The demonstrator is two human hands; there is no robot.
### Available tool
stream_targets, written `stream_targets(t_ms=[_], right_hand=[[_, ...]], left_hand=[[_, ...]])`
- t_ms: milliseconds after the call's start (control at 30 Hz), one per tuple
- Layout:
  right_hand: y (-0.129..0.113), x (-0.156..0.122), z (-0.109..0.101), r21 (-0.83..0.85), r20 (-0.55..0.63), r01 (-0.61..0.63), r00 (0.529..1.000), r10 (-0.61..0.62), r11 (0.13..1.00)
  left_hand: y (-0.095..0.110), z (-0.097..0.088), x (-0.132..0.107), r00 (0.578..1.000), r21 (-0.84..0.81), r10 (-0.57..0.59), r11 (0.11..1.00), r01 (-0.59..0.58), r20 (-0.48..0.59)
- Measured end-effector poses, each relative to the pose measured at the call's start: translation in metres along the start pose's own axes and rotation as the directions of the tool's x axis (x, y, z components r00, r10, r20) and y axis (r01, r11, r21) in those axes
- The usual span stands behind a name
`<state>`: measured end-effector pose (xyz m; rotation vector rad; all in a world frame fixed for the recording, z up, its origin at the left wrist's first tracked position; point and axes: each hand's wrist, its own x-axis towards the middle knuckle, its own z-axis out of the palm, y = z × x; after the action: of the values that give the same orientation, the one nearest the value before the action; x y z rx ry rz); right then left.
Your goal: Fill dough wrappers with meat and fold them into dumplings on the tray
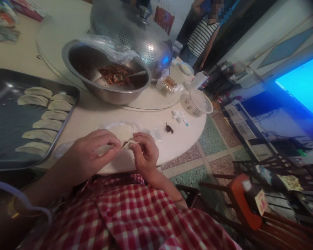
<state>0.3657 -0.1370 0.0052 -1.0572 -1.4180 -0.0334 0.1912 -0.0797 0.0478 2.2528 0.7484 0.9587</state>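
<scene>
A partly folded dumpling is held up between my two hands, close to the table's front edge. My right hand pinches it between thumb and curled fingers. From the other side, the thumb and fingertips of my left hand close on its left edge. Part of the wrapper is hidden behind my fingers. A dark tray to the left holds several folded dumplings in rows along its right side. Beyond my hands stands a metal bowl with minced filling and a utensil in it.
Behind the bowl is a large perforated metal lid. A white plastic basket, crumpled tissue and a dark scrap lie to the right. A person in a striped top stands beyond the table. Wooden chairs are at the lower right.
</scene>
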Motion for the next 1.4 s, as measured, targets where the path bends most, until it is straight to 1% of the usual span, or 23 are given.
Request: stream_targets(t_ms=[100,167,233,400,467,567,667,733,800,867,967,1067,1200,1300,1400], right_hand=[[-0.001,0.001,0.001,0.009,0.001,0.018,1.000,-0.018,1.000],[-0.002,0.001,0.001,0.017,0.010,0.034,0.999,-0.034,0.999],[-0.004,0.002,0.001,0.021,0.019,0.050,0.999,-0.050,0.999],[-0.005,0.001,-0.001,0.005,0.008,0.064,0.998,-0.064,0.998],[-0.004,0.001,0.000,-0.003,0.002,0.059,0.998,-0.059,0.998],[-0.004,0.000,0.000,-0.013,0.001,0.061,0.998,-0.061,0.998],[-0.004,0.000,0.001,-0.005,0.010,0.065,0.998,-0.065,0.998],[-0.004,0.000,0.001,0.009,0.019,0.062,0.998,-0.062,0.998],[-0.005,0.000,0.000,0.016,0.030,0.056,0.998,-0.056,0.998],[-0.006,-0.001,-0.001,0.016,0.044,0.053,0.998,-0.054,0.998],[-0.008,-0.001,-0.002,0.016,0.064,0.044,0.997,-0.045,0.999],[-0.009,-0.001,-0.002,0.041,0.069,0.037,0.997,-0.040,0.998],[-0.010,-0.001,-0.002,0.067,0.064,0.017,0.998,-0.021,0.998],[-0.010,0.000,-0.002,0.048,0.053,0.016,0.998,-0.018,0.999],[-0.010,0.002,-0.001,0.046,0.034,0.029,0.999,-0.031,0.999]], left_hand=[[0.001,-0.001,0.003,0.988,0.044,0.155,0.987,-0.154,0.001],[-0.002,-0.001,0.006,0.982,0.054,0.186,0.981,-0.186,0.012],[-0.004,-0.001,0.008,0.986,0.035,0.165,0.986,-0.165,0.024],[-0.004,-0.003,0.004,0.999,-0.021,-0.024,0.999,0.024,0.029],[-0.002,-0.003,0.001,0.998,-0.013,-0.058,0.998,0.058,0.020],[-0.002,-0.003,-0.001,1.000,-0.002,-0.009,1.000,0.009,0.001],[-0.005,-0.001,0.000,0.998,0.014,0.061,0.998,-0.061,-0.009],[-0.006,0.000,0.002,0.996,0.018,0.086,0.996,-0.086,-0.016],[-0.007,0.001,0.003,0.998,-0.008,0.058,0.998,-0.059,-0.021],[-0.008,0.001,0.004,1.000,-0.067,-0.011,0.998,0.011,-0.007],[-0.008,-0.001,0.005,0.992,-0.151,-0.104,0.982,0.114,0.067],[-0.006,-0.003,0.007,0.981,-0.176,-0.143,0.970,0.165,0.128],[-0.002,-0.003,0.005,0.981,-0.194,-0.156,0.965,0.177,0.119],[-0.001,0.000,-0.001,0.990,-0.193,-0.123,0.972,0.134,0.071],[0.001,0.004,-0.007,0.996,-0.142,-0.091,0.985,0.093,0.023]])
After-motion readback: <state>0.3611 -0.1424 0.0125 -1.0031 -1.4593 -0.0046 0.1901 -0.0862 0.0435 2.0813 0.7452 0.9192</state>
